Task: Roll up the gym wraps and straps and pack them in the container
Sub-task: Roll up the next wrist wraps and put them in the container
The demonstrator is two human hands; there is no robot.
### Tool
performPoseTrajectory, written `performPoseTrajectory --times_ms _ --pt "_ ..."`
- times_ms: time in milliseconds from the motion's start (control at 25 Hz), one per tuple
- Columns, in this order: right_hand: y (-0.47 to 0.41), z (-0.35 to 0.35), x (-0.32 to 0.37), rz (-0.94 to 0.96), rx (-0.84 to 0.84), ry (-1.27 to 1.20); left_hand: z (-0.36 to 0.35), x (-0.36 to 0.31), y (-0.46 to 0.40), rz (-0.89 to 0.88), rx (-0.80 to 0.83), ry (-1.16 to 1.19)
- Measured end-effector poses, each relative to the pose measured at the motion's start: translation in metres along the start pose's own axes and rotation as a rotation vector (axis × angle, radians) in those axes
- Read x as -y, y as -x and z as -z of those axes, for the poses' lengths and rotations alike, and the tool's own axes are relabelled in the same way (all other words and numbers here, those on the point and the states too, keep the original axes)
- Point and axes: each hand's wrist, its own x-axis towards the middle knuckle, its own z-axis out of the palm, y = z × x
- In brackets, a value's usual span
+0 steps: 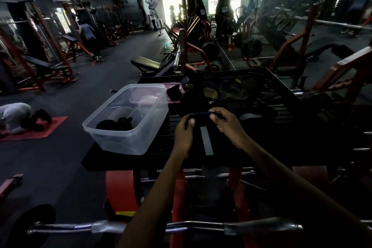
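Pinching the rolled end of a black fabric gym wrap (201, 118), the left hand (184, 134) and the right hand (226, 125) are each closed on one side of it, thumbs on the near face and fingers curled over the far edge. Below the hands, the unrolled tail with its grey hook-and-loop strip (207, 141) is laid flat on the black slatted platform (261, 147).

For a tight roll, even tension should be kept by both hands and the edges held square, so that the grey strip is met at the end and the roll can be closed.

Just left of the left hand, a clear plastic rectangular container (124, 137) is stood, with dark rolled pieces (114, 125) already inside. Beyond the hands, a heap of dark loose straps and wraps (227, 92) is left unrolled.
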Motion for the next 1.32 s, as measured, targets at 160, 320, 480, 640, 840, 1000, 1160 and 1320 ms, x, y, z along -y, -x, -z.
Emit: performPoseTrajectory --times_ms 160,320,480,640,840,1000,1160,1320 --pt "0.0 0.0 -0.003 -0.049 0.003 -0.029 -0.001 0.001 -0.001 -0.017 0.016 -0.029" --pt "0.002 0.0 0.003 0.032 -0.017 -0.043 -0.001 0.006 -0.005 0.048 0.008 0.047" --pt "0.002 -0.004 0.005 -0.051 0.015 -0.146 0.0 0.002 -0.005 0.015 -0.034 0.015" --pt "0.001 -0.001 0.005 0.018 -0.004 -0.059 -0.002 0.009 -0.009 0.078 -0.01 0.01" --pt "0.002 -0.004 0.009 -0.023 -0.002 -0.079 0.0 0.007 -0.01 0.028 -0.078 -0.035" --pt "0.002 -0.001 0.006 0.05 -0.011 -0.026 -0.001 0.007 -0.008 0.071 -0.022 -0.036" --pt "0.005 -0.002 0.011 -0.003 0.036 -0.02 0.0 0.005 -0.007 0.058 -0.073 -0.036" --pt "0.005 -0.001 0.01 0.009 0.029 -0.03 -0.001 0.004 -0.009 0.092 -0.048 -0.005"
